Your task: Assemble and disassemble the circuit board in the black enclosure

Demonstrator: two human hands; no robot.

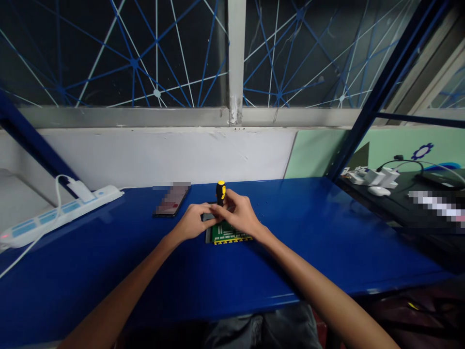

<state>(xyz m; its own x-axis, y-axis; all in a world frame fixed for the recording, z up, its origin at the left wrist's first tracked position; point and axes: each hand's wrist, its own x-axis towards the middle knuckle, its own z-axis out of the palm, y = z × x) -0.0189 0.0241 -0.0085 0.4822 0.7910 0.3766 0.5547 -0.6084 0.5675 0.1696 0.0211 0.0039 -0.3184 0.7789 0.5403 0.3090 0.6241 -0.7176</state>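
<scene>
My right hand [241, 213] is closed around a short screwdriver [221, 190] with a black and yellow handle. The screwdriver stands upright over a green circuit board [228, 232], which has a yellow strip along its near edge and a grey border on its left. From the left, my left hand [192, 222] reaches over the board, thumb and fingers pinched close to the screwdriver's lower end. What those fingertips grip is hidden, as is the screwdriver's tip. Several tiny dark pieces, perhaps screws, [263, 216] lie just right of my right hand.
A phone [172, 199] lies on the blue table [312, 232], left of the board. At the far left is a white power strip [65, 213] with a plugged-in cable. On a dark surface to the right are white chargers [381, 178] and cables. A wall and windows stand behind.
</scene>
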